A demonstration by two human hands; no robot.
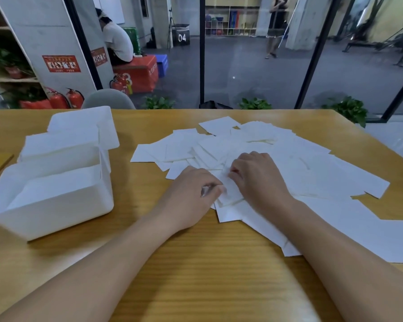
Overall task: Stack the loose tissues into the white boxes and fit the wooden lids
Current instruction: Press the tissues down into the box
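- Three white boxes [56,196] are sitting on the left of the surface [196,263], touching each other, with tissues inside.
- The left hand [191,194] is pinching a tissue [230,196] with curled fingers.
- The right hand [256,175] is pinching it too.
- Loose tissues [312,173] are lying spread out on the right.

Boxes [56,182] stand left of the tissues [289,163], apparently part-filled, on the table [196,263].

White tissues [277,163], white boxes [56,205], yellow-grained wooden table [196,263]
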